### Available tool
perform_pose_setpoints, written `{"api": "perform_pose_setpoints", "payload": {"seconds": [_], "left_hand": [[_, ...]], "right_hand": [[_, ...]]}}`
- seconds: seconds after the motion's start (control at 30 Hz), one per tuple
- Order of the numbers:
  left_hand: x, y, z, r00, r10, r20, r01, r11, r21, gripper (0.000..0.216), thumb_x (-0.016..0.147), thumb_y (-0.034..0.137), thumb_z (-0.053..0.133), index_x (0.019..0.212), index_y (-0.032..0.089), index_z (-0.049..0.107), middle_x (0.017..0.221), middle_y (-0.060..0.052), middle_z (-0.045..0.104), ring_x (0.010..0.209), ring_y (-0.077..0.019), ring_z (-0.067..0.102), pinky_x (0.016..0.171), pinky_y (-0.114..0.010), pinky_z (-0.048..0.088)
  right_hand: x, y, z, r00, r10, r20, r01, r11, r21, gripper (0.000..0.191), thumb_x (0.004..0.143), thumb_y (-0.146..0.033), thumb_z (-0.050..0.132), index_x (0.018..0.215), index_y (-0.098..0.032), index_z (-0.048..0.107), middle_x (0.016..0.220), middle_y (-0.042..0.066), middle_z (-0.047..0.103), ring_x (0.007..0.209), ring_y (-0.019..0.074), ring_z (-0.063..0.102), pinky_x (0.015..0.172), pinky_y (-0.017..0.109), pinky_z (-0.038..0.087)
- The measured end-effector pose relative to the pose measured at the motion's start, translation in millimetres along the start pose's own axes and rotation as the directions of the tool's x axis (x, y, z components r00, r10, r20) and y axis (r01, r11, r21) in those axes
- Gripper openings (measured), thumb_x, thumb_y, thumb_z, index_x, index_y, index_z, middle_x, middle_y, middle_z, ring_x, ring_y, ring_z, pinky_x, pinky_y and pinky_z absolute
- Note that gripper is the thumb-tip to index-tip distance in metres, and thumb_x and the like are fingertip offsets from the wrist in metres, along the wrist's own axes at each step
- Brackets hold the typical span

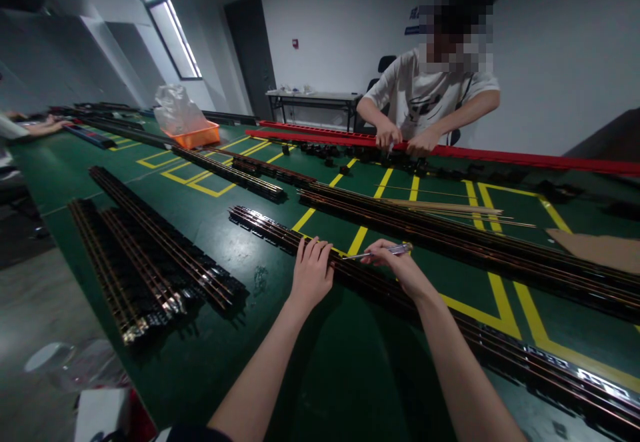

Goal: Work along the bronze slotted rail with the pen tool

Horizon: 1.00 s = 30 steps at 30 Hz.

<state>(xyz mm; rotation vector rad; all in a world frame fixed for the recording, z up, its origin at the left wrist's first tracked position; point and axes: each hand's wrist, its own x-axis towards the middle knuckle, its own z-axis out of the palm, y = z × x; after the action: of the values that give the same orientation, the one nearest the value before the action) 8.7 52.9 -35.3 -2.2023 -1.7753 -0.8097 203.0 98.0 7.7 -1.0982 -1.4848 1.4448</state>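
Note:
My left hand [311,270] rests with its fingers laid over a long black rail strip [270,229] that runs diagonally across the green table [210,229]; it presses on the strip rather than holding it. My right hand [400,269] pinches a thin metal screwdriver [380,253], its tip pointing left toward my left fingers on the same strip. More long black strips with copper lines [450,225] lie just beyond.
A bundle of black strips [150,255] lies at the left. A person in a white shirt [430,95] works across the table at a red rail [525,159]. An orange bin with a plastic bag [193,129] sits far left. Thin wooden sticks [450,207] and cardboard [595,247] lie at the right.

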Motion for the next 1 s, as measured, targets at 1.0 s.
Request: {"api": "perform_pose_setpoints", "payload": {"seconds": [1.0], "left_hand": [[-0.1, -2.4, 2.4, 0.999, -0.035, -0.024, 0.035, 0.999, 0.003, 0.036, 0.081, 0.009, 0.044, 0.115, 0.014, 0.057, 0.116, -0.011, 0.062, 0.121, -0.0269, 0.048, 0.113, -0.053, 0.025]], "right_hand": [[-2.4, -0.3, -9.1, 1.000, -0.008, 0.003, 0.008, 1.000, 0.028, 0.018, 0.074, -0.036, 0.057, 0.068, -0.020, 0.061, 0.070, 0.003, 0.067, 0.076, 0.0198, 0.063, 0.076, 0.035, 0.043]]}}
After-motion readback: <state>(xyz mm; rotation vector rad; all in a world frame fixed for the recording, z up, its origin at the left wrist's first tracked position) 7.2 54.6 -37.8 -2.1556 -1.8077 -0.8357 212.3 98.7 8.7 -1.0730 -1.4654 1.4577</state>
